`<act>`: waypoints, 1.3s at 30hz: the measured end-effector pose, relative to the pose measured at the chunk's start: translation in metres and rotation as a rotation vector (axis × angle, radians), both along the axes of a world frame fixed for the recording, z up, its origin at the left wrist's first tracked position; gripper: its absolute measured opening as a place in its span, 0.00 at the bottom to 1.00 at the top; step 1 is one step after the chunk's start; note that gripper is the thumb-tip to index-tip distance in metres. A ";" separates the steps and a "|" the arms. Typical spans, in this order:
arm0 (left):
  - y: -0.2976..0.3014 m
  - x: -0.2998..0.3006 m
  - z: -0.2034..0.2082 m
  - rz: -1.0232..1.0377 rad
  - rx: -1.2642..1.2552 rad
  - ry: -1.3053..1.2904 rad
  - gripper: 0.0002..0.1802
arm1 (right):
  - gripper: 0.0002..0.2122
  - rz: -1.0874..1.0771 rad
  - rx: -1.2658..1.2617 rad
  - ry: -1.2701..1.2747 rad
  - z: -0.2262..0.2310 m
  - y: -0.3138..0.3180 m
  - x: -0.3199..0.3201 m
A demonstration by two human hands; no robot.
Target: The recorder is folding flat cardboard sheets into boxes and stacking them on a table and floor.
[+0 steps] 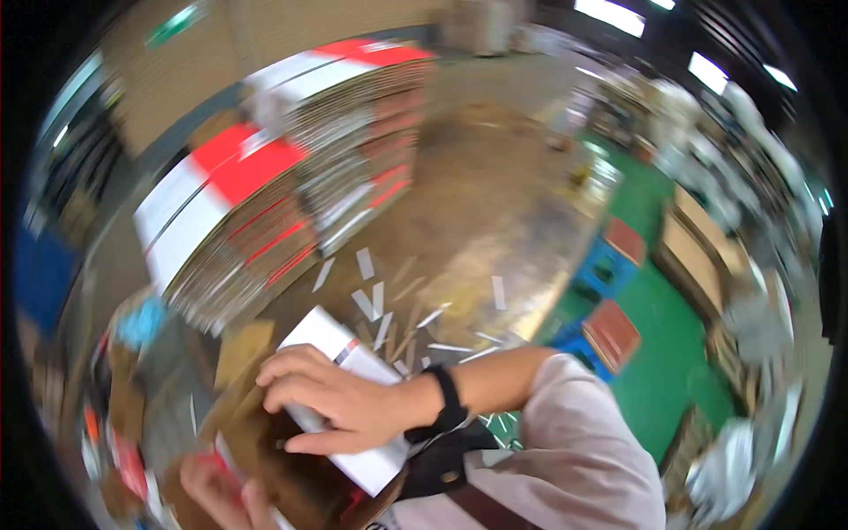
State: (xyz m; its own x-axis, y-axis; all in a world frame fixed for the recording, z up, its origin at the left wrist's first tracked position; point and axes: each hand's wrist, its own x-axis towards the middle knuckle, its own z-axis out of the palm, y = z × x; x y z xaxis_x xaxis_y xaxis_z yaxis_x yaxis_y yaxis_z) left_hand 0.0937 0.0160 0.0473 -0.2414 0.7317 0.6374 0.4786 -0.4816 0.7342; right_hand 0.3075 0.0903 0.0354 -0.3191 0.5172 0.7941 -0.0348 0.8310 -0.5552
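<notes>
My right hand point(331, 397) reaches across a long white box point(375, 468) with a dark and red band. Its fingers are apart, slightly bent past the box's left edge, with the thumb stretched out. Under the box stands an open brown carton point(265, 442); red shows deep inside it. At the lower left, my left hand point(221, 499) is blurred by motion. Its fingers and thumb are bent around a red and white piece of card point(223, 464), whose full shape is hidden.
Two stacks of flat red and white cardboard, one nearer point(212, 203) and one taller point(353, 106), stand on a brown table point(495, 185). Loose white strips point(365, 263) lie about. Blue stools with reddish tops point(601, 336) stand right on green floor point(662, 380), near brown cartons point(693, 243).
</notes>
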 end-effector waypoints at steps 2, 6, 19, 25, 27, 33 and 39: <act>-0.017 -0.054 -0.028 -0.149 -0.409 0.302 0.18 | 0.17 -0.268 -0.230 -0.050 -0.011 -0.019 0.015; 0.005 -0.034 -0.026 -0.293 -0.227 0.512 0.15 | 0.16 -0.251 -0.907 -0.395 -0.024 -0.041 0.031; 0.019 -0.024 0.024 -0.729 0.330 0.442 0.09 | 0.13 0.103 0.393 -0.432 0.013 0.000 0.023; 0.039 0.009 0.049 -0.961 -0.202 1.142 0.14 | 0.18 0.248 0.247 -0.635 0.001 -0.001 -0.004; 0.035 0.016 0.042 -0.808 -0.031 0.768 0.14 | 0.15 0.248 0.211 -0.041 -0.009 0.004 -0.003; 0.023 -0.027 -0.030 -0.652 0.187 0.539 0.16 | 0.13 0.268 0.179 0.022 -0.044 -0.011 0.027; 0.043 0.015 -0.050 -0.620 0.148 0.653 0.07 | 0.17 0.278 0.069 -0.393 -0.041 -0.014 0.020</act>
State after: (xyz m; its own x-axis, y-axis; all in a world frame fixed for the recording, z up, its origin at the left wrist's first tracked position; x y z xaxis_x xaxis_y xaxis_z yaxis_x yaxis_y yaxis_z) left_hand 0.1089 0.0586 -0.0029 0.6099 0.5095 0.6070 0.4012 -0.8590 0.3179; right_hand 0.3276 0.0764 -0.0057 -0.7205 0.3208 0.6148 -0.0588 0.8551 -0.5151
